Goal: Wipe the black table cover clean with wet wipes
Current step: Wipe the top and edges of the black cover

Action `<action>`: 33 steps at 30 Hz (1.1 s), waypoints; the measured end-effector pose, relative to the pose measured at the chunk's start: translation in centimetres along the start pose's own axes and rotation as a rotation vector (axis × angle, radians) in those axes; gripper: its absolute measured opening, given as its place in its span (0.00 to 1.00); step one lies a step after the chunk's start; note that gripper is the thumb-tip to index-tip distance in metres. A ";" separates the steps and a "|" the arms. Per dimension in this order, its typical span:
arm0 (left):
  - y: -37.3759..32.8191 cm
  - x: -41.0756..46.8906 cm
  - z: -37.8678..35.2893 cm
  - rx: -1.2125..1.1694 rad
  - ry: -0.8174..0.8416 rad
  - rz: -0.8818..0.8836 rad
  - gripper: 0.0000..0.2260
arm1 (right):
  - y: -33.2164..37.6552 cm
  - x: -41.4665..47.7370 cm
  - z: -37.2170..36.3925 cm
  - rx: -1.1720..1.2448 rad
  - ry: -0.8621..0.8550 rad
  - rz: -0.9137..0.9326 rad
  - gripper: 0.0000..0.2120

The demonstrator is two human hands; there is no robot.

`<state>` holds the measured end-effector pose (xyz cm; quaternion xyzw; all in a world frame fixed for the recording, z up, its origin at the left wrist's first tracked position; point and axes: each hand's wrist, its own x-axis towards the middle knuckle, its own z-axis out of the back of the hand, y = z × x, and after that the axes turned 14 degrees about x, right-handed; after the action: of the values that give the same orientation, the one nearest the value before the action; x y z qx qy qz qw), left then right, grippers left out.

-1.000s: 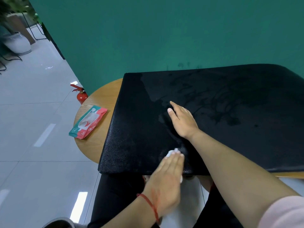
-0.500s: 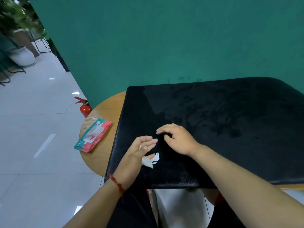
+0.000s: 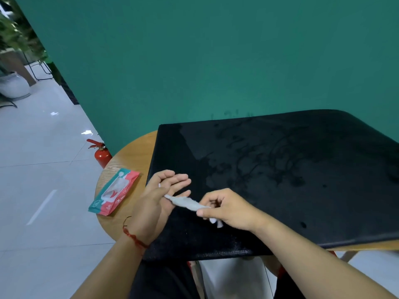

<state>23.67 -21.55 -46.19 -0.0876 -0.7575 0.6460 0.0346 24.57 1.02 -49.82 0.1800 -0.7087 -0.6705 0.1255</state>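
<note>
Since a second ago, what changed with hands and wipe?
The left hand lifted the wet wipe off the near edge of the black table cover; the right hand left the cover and pinched the wipe's other end, so both now hold it between them. Cover and wipes pack stayed put.

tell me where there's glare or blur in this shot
head view: soft sheen on the far left of the cover, with wet streaks showing against it; bright glints on the floor; plant at top left smeared; wipe fairly sharp; the cover's far edge bows, likely the wide lens.
</note>
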 end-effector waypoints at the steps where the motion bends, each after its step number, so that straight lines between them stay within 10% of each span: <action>1: -0.3 0.2 0.8 0.031 -0.019 0.011 0.13 | 0.1 -0.2 0.5 0.002 -0.047 0.015 0.03; 9: 1.0 1.0 5.4 0.478 0.013 0.158 0.12 | 0.7 -1.7 4.7 -0.047 -0.296 0.053 0.05; 13: 2.3 0.4 2.3 1.073 0.089 -0.055 0.15 | 1.3 -1.4 3.4 -0.187 -0.291 0.119 0.10; 17: 1.6 -0.3 -3.4 0.826 0.304 -0.098 0.23 | 3.4 -1.2 2.5 -0.100 -0.216 0.132 0.09; 24: 2.4 -0.4 -5.4 0.378 0.225 0.142 0.06 | 4.4 -1.9 3.6 -0.054 -0.312 0.024 0.21; 33: 2.2 -0.5 -2.5 0.907 0.189 0.001 0.13 | 4.3 -2.5 5.3 -0.171 -0.441 -0.015 0.27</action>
<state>24.82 -18.84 -47.89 -0.1223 -0.3921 0.9013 0.1380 24.23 6.99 -45.76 0.0231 -0.6582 -0.7522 -0.0223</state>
